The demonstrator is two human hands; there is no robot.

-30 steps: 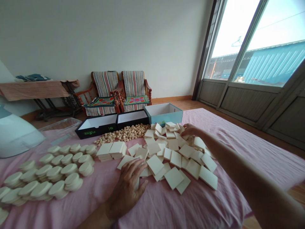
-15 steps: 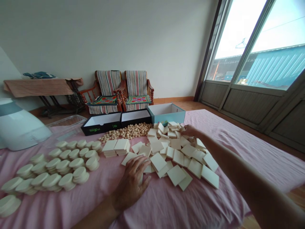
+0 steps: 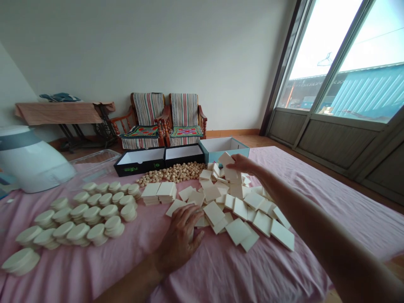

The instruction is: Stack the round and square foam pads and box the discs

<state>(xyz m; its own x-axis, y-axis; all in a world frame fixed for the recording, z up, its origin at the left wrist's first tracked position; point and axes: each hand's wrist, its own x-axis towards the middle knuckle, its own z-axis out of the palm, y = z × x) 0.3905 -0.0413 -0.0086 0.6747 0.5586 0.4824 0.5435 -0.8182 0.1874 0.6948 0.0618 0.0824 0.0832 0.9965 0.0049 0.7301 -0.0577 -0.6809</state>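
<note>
My right hand [image 3: 244, 164] reaches to the far side of a loose heap of pale square wooden pieces [image 3: 238, 230]. Its fingers pinch a raised square wooden piece [image 3: 226, 161], tilted up above the heap. Nearer to me, my left hand [image 3: 183, 231] is curled at the heap's near left edge, back of the hand up. A pale edge shows between its thumb and fingers, seemingly square wooden pieces, mostly hidden by the hand. Beyond it stand two neat stacks of squares [image 3: 158, 191], side by side.
Rows of stacked round wooden discs [image 3: 78, 231] cover the left of the pink cloth [image 3: 135, 269]. Small wooden balls [image 3: 179, 171] lie before two black boxes [image 3: 139, 162] and a light blue box [image 3: 232, 147]. A clear plastic tray [image 3: 94, 164] and a white jug [image 3: 34, 162] stand left.
My right hand has lifted a square wooden piece up from the far side of the heap. The left hand stays in nearly the same place. The view has shifted slightly left.
</note>
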